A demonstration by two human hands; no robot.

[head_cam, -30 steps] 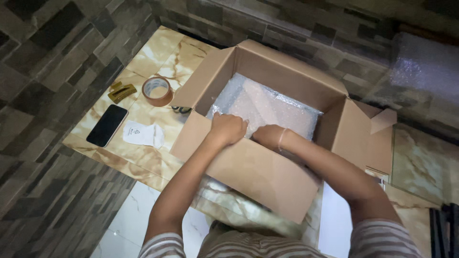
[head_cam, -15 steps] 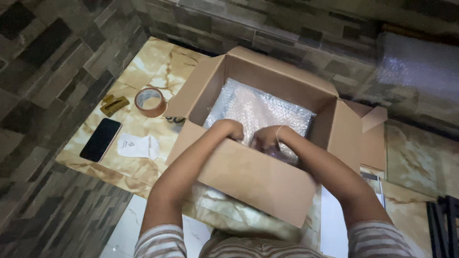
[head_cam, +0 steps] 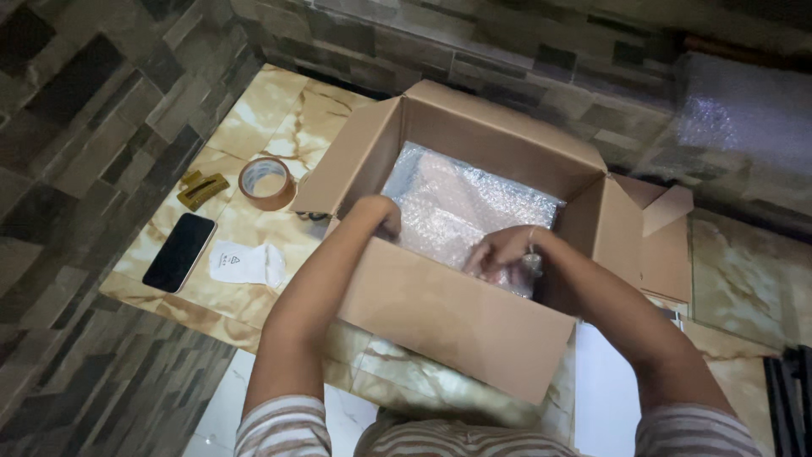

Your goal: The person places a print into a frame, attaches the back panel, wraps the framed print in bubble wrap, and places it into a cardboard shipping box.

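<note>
Left hand (head_cam: 382, 216): reaching into the cardboard box (head_cam: 457, 317), grip hidden, cannot tell.
Right hand (head_cam: 499, 252): pressing on the bubble wrap (head_cam: 461, 203), fingers loosely curled.

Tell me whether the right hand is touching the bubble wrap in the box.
Touching. The head view shows the right hand pressed onto the bubble wrap, no gap.

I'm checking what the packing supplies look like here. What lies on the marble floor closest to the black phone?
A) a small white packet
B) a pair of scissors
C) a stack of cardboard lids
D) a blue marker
A: a small white packet lies right beside the black phone on the marble floor, with the roll of brown tape farther off.
</note>
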